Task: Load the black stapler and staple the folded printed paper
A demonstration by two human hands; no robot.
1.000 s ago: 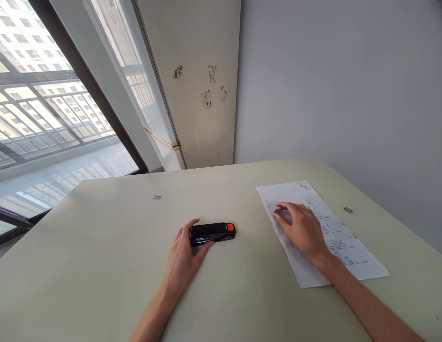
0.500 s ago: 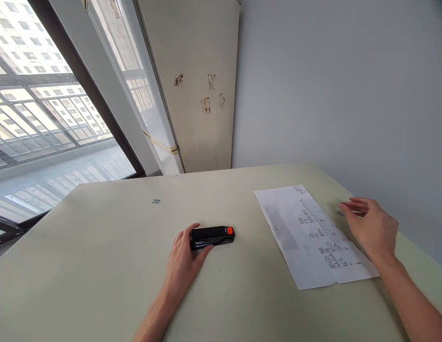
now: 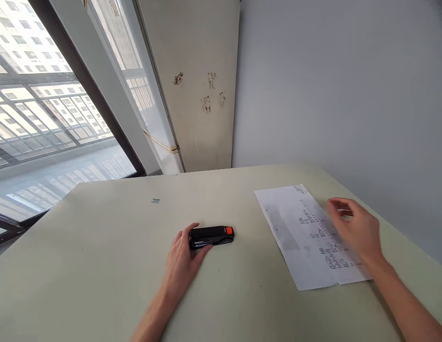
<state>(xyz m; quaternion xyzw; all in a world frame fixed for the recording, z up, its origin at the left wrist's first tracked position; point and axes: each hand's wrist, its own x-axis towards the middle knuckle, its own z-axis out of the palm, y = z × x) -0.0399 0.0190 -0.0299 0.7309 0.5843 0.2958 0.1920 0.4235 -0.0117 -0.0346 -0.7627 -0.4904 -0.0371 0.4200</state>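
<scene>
A black stapler (image 3: pixel 211 236) with an orange-red patch at its right end lies on the pale table. Around its left end are the thumb and fingers of my left hand (image 3: pixel 182 259), closed on it. Over the right edge of the printed paper sheets (image 3: pixel 295 232) hovers my right hand (image 3: pixel 358 230), thumb and fingertips pinched together. Whatever is between those fingertips, if anything, is too small to make out.
Two short grey staple strips (image 3: pixel 155 200) lie on the table (image 3: pixel 110 266), beyond and left of the stapler. A grey wall (image 3: pixel 342 85) borders the table on the right. Behind it stand a stained cream panel (image 3: pixel 202 133) and a window (image 3: pixel 46 114) at the left.
My right hand has moved left over the paper, its fingertips still pinched. The small grey piece that lay by its fingertips no longer shows. My left hand and the stapler stay put.
</scene>
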